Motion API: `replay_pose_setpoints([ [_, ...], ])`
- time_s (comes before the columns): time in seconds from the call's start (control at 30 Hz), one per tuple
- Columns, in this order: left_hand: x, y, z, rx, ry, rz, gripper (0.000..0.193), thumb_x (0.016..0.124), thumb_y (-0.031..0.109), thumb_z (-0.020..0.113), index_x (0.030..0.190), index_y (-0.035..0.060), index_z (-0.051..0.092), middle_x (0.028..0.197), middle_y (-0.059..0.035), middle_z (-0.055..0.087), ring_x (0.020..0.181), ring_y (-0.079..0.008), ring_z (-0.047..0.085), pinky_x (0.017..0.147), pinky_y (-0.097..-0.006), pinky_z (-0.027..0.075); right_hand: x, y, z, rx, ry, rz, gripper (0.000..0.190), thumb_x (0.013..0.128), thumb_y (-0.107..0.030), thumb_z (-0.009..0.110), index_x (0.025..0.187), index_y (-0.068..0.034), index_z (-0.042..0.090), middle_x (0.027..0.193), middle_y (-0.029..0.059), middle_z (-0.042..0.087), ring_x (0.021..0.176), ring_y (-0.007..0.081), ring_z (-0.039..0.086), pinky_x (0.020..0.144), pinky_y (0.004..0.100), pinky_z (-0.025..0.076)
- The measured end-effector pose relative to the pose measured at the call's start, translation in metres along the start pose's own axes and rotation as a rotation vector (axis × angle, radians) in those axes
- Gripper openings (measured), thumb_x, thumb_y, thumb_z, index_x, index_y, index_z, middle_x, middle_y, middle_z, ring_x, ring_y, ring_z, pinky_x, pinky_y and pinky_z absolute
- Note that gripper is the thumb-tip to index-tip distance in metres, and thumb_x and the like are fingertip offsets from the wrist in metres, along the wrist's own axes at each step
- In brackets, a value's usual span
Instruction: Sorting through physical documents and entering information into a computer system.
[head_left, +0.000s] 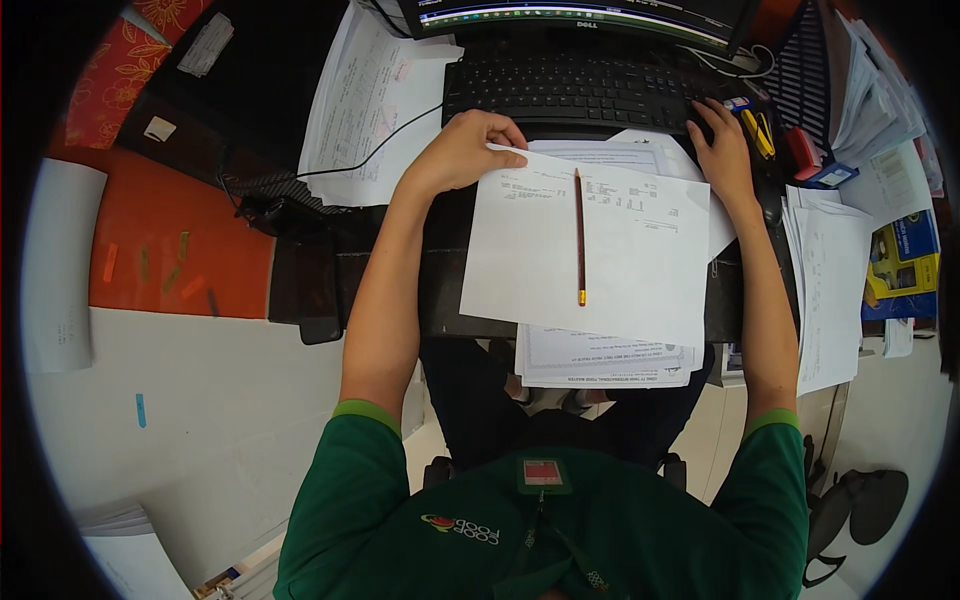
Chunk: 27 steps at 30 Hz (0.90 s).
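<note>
My left hand (472, 150) pinches the upper left corner of a printed paper sheet (525, 262) between thumb and fingers. Across that sheet lies a dark red pencil (580, 232), its tip toward the keyboard and its eraser toward me. More printed papers (600, 360) stick out beneath the sheet, over the desk's front edge. My right hand (720, 154) rests with fingers apart at the right end of a black keyboard (570, 94), fingertips on or just over its keys. A black mouse (766, 199) sits beside my right wrist.
A monitor (585, 26) stands behind the keyboard. Left of it lies a paper stack (375, 112) crossed by a black cable. At the right are a yellow cutter (759, 133), a red object (802, 152), a mesh tray (799, 75) and another paper stack (829, 292).
</note>
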<state>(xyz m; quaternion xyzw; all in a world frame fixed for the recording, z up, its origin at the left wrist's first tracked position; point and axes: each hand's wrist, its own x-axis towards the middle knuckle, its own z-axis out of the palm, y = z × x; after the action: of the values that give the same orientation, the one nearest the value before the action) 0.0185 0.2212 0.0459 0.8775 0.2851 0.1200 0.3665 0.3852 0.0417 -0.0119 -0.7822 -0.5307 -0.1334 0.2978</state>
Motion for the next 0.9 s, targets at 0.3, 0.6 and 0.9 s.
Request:
replay_pose_setpoints([
  [0.3, 0.013, 0.001, 0.011, 0.068, 0.418, 0.007, 0.021, 0.095, 0.017, 0.081, 0.103, -0.0017, 0.079, 0.094, -0.0105, 0.078, 0.087, -0.0223, 0.071, 0.086, -0.0365, 0.056, 0.005, 0.011, 0.004, 0.030, 0.073, -0.037, 0.036, 0.107, -0.018, 0.062, 0.138, -0.002, 0.069, 0.148, 0.0211, 0.063, 0.143, 0.0427, 0.053, 0.121, 0.0471, 0.040],
  [0.6, 0.031, -0.033, 0.045, 0.327, 0.671, 0.227, 0.037, 0.100, 0.024, 0.075, 0.129, 0.0008, 0.073, 0.146, -0.0210, 0.062, 0.141, -0.0391, 0.051, 0.119, -0.0477, 0.042, -0.001, -0.004, -0.004, 0.111, 0.093, -0.020, 0.033, 0.106, -0.015, 0.061, 0.133, 0.001, 0.071, 0.144, 0.0205, 0.065, 0.143, 0.0409, 0.053, 0.120, 0.0482, 0.041],
  [0.9, 0.036, -0.036, 0.049, 0.452, 0.717, 0.114, 0.050, 0.102, 0.035, 0.073, 0.139, 0.0006, 0.067, 0.158, -0.0247, 0.052, 0.147, -0.0447, 0.046, 0.126, -0.0560, 0.032, -0.008, -0.009, -0.028, 0.015, -0.066, -0.042, 0.030, 0.096, -0.004, 0.061, 0.122, 0.005, 0.074, 0.142, 0.0194, 0.066, 0.132, 0.0382, 0.062, 0.115, 0.0420, 0.048],
])
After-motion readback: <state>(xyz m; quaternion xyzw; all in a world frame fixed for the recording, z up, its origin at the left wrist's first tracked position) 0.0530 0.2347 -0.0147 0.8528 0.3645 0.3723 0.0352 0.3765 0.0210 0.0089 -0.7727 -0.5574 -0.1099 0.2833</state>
